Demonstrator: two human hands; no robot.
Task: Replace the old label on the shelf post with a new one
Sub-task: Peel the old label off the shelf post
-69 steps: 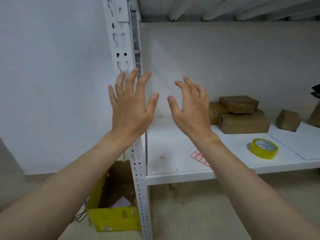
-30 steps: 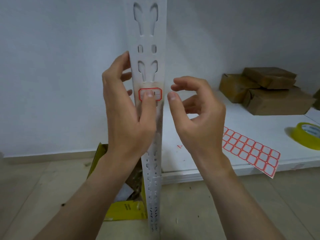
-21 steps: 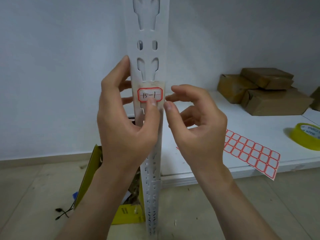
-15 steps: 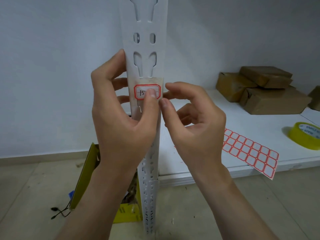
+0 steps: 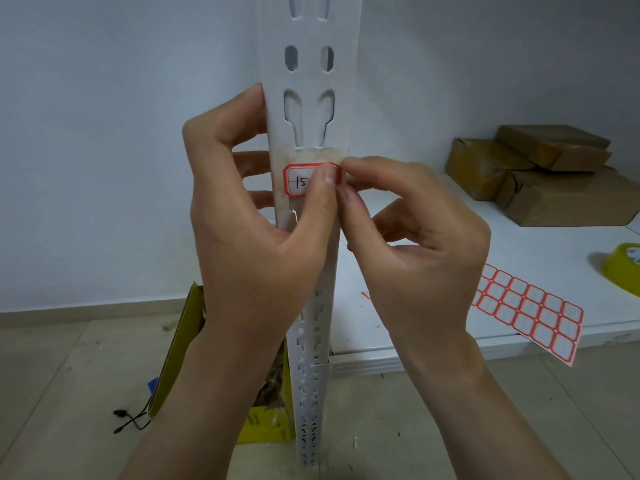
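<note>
A white slotted shelf post (image 5: 310,74) stands upright in the middle of the view. On it sits the old label (image 5: 297,181), red-bordered with "15" handwritten on it, under a patch of clear yellowed tape. My left hand (image 5: 249,244) wraps around the post from the left, and its thumb presses on the label's right half. My right hand (image 5: 422,244) pinches thumb and forefinger at the right edge of the label and tape. A sheet of blank red-bordered labels (image 5: 530,313) lies on the shelf, hanging over its front edge.
The white shelf board (image 5: 433,341) carries brown cardboard boxes (image 5: 540,168) at the back and a yellow tape roll (image 5: 623,265) at the right. On the floor left of the post stand an open yellow box (image 5: 176,344) and a black cord (image 5: 128,419).
Both hands came in from open in the air to the post. The left thumb settled on the label. The right fingers closed in and now pinch the label's right edge.
</note>
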